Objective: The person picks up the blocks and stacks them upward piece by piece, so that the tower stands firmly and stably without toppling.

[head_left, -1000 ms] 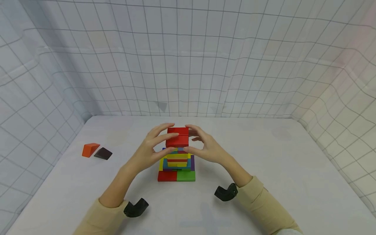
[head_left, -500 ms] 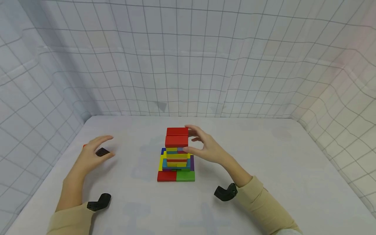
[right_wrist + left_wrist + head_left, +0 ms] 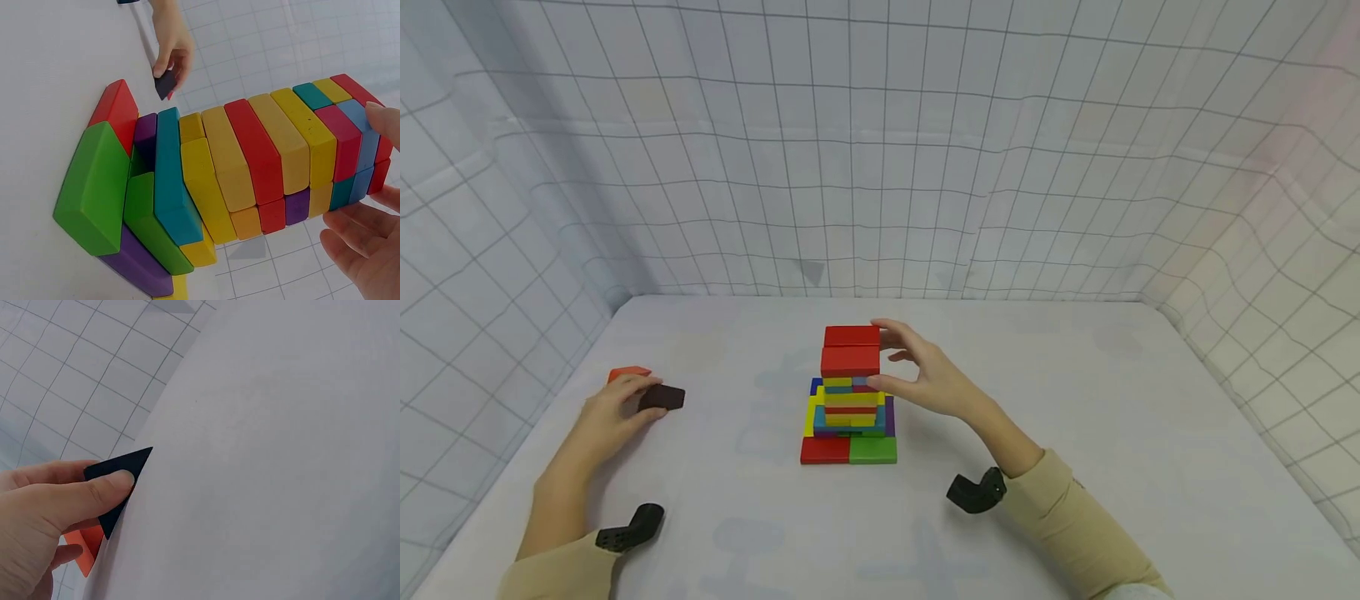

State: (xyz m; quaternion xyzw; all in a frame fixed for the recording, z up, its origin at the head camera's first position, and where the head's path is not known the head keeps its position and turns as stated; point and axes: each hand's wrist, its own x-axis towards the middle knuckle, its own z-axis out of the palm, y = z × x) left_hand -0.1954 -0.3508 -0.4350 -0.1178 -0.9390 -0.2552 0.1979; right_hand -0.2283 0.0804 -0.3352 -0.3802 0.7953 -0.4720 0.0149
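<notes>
My left hand [image 3: 606,421] is at the table's left side, its thumb and fingers pinching a black triangular block [image 3: 112,470]. An orange block [image 3: 82,547] lies just behind those fingers, partly covered by them. Mid-table stands a tower of coloured building blocks [image 3: 253,159], capped by two red blocks [image 3: 850,361] lying side by side. Its wider base shows a red block and a green block [image 3: 94,187] in front. At the tower's upper right, my right hand [image 3: 928,379] holds the top layers, the thumb on the near side and the fingers curved round the far side.
A white table [image 3: 1045,400] extends around the tower, backed and flanked by white cloth with a dark grid [image 3: 880,150]. Black wrist-worn pieces [image 3: 976,492] stick out near both sleeves. The tower is tall and narrow above its base.
My left hand has left the red blocks on the tower top, swung left and down, and taken hold of the black block. The right hand has stayed at the tower.
</notes>
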